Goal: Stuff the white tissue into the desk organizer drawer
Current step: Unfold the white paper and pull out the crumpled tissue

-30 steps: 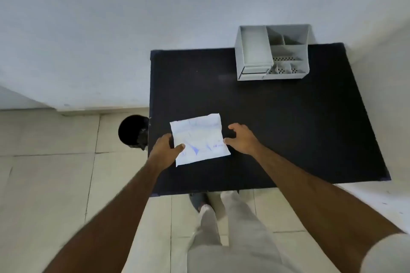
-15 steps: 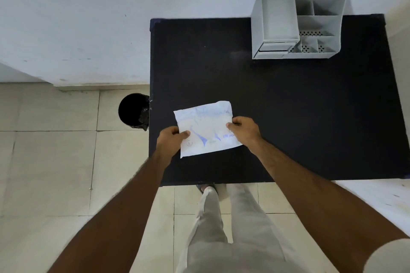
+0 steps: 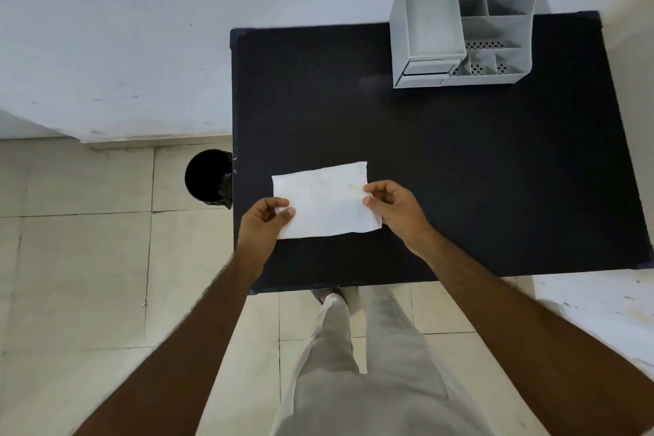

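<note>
Tissue status: the white rectangular paper tissue (image 3: 323,200) is held flat over the near part of the black matte surface (image 3: 460,170), its long axis running left to right between the two hands. The left hand (image 3: 263,221) has its grip pinched on the tissue's near-left corner, thumb on top; the right hand (image 3: 394,207) has its grip pinched on the right edge. Whether the sheet rests on the surface or hangs just above it cannot be told.

The pale grey plastic desk organizer (image 3: 463,30) stands ahead and to the right of both grips, well apart from them, at the far edge against the wall. Its shallow drawer (image 3: 426,69) sits low in the front-left section and appears slightly pulled out; how far cannot be confirmed. The right hand is the nearer one.

Materials: the tissue is thin, soft and faintly creased, and should crumple readily. The organizer is rigid, with straight dividers and perforated floors in the small compartments.

Judgement: stuffing not yet begun; the sheet will likely need bunching before it fits the narrow drawer.
</note>
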